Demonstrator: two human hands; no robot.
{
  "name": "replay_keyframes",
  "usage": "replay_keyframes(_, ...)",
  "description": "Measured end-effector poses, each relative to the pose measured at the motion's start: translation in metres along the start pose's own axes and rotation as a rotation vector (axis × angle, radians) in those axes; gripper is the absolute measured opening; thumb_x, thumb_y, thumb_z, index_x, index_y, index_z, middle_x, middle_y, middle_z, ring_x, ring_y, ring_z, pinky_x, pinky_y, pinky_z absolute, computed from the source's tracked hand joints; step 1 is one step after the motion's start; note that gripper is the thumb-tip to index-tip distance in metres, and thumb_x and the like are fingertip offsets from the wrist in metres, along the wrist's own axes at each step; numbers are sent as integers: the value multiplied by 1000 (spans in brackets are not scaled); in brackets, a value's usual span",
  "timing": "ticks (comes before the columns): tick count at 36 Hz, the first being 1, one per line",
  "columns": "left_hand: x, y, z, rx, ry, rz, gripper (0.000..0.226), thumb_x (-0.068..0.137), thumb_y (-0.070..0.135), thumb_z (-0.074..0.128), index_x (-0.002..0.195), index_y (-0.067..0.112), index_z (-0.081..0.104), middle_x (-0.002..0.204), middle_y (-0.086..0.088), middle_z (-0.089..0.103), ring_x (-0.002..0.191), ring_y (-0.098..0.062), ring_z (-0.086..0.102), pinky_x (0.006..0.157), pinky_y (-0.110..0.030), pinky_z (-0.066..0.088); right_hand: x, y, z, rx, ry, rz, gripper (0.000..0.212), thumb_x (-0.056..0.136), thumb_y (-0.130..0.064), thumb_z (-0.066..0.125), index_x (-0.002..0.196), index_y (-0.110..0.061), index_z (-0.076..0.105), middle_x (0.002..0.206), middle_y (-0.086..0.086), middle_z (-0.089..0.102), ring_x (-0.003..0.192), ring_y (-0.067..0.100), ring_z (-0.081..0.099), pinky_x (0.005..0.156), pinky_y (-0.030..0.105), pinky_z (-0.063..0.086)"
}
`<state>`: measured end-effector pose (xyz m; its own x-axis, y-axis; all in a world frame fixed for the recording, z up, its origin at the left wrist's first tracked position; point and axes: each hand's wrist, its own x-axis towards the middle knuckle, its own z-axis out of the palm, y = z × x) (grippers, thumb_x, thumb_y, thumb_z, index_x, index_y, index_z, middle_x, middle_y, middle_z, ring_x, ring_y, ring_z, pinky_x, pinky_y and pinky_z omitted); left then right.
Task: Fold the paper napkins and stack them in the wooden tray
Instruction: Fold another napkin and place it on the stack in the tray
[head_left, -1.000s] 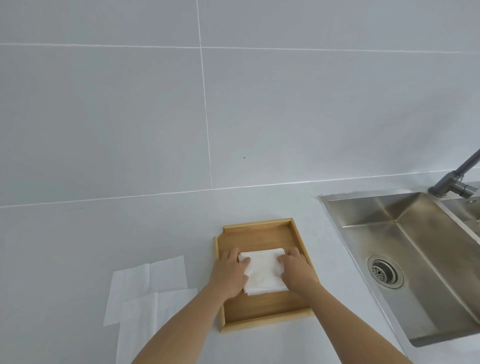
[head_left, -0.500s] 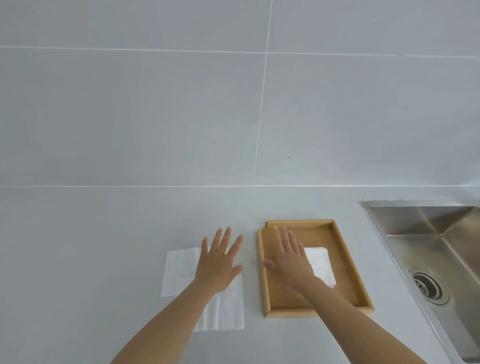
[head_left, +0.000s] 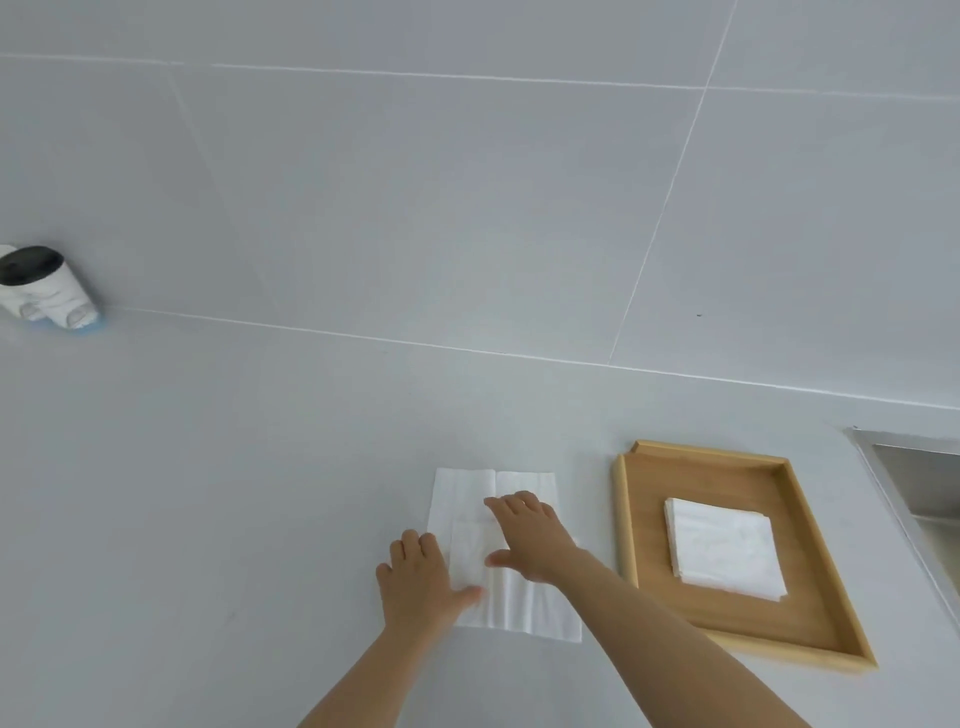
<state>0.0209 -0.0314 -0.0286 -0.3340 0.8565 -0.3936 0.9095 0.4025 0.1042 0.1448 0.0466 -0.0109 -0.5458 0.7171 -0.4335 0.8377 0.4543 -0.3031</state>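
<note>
Two flat white paper napkins lie overlapping on the pale counter, left of the wooden tray. A folded white napkin stack rests inside the tray, near its middle. My left hand lies on the left edge of the nearer napkin, fingers spread, thumb on the paper. My right hand presses flat on top of the napkins, fingers apart. Neither hand grips anything.
A steel sink's rim shows at the right edge beyond the tray. A white cylindrical device with a dark face sits at the far left against the tiled wall.
Both hands left the folded napkin in the tray and moved left onto the flat napkins. The view swung left, so the tray and sink now sit farther right.
</note>
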Motion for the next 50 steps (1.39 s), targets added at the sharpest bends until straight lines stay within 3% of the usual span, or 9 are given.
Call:
replay_keyframes(12, 8, -1, 2, -193, -183, -72, 43, 79, 38, 64, 116, 18, 54, 125, -4, 43, 123, -22, 38, 95, -29, 36, 20, -9, 7, 88, -46, 115, 57, 85, -28, 64, 132, -12, 36, 130, 8, 51, 121, 26, 43, 101, 35, 33)
replay_keyframes(15, 9, -1, -1, -222, -145, -45, 13, 81, 24, 58, 72, 22, 50, 95, 1, 45, 104, -19, 45, 83, -28, 32, 21, -6, 7, 172, -46, 136, 60, 83, -25, 66, 134, -15, 34, 131, 7, 51, 122, 25, 45, 101, 34, 32)
replay_keyframes(18, 11, -1, -5, -247, -98, 13, 40, 81, 10, 48, 55, 23, 21, 64, 8, 31, 79, -18, 39, 75, -27, 24, 20, -3, 2, 263, -31, 141, 64, 82, -22, 67, 135, -18, 32, 130, 8, 53, 121, 24, 49, 102, 34, 31)
replay_keyframes(22, 20, -2, -18, -272, -48, 97, 40, 81, 0, 41, 56, 25, 23, 59, 10, 34, 76, -19, 42, 76, -24, 25, 17, 2, -10, 406, 5, 116, 69, 81, -15, 68, 138, -17, 29, 131, 10, 52, 119, 25, 50, 104, 35, 37)
replay_keyframes(25, 29, 3, -31, -292, -23, 175, 33, 83, -1, 40, 62, 24, 39, 66, 8, 48, 82, -24, 52, 76, -25, 30, 17, 6, -15, 523, 58, 88, 60, 81, -9, 66, 133, -14, 38, 115, 9, 56, 99, 20, 53, 87, 27, 43)
replay_keyframes(31, 43, 17, -57, -293, 89, 302, 23, 87, 3, 42, 97, 7, 62, 103, -10, 68, 98, -28, 60, 74, -27, 35, 12, 11, -27, 399, 211, 50, 11, 86, -5, 49, 84, -14, 55, 82, -3, 53, 78, 16, 48, 68, 28, 38)
replay_keyframes(35, 43, 18, -61, -278, 95, 372, 22, 86, 5, 45, 97, 6, 63, 103, -9, 69, 97, -27, 61, 73, -26, 38, 4, 14, -28, 250, 200, 28, 18, 88, -5, 45, 96, -4, 61, 99, 10, 65, 83, 21, 52, 70, 31, 40)
replay_keyframes(41, 31, 8, -51, -196, -82, 434, 19, 82, 7, 49, 94, 6, 65, 103, -10, 69, 77, -15, 48, 55, -13, 27, -8, 18, -17, 201, 55, -17, 15, 87, -7, 47, 96, -5, 60, 86, 3, 54, 79, 19, 49, 66, 28, 38)
replay_keyframes(50, 29, -14, -43, 6, -434, 401, 40, 74, 30, 74, 109, 14, 63, 97, 7, 51, 91, -11, 45, 85, -25, 26, -16, 9, -4, 178, -272, 34, 41, 85, -44, 57, 109, -11, 63, 119, 7, 63, 107, 23, 59, 93, 33, 47)
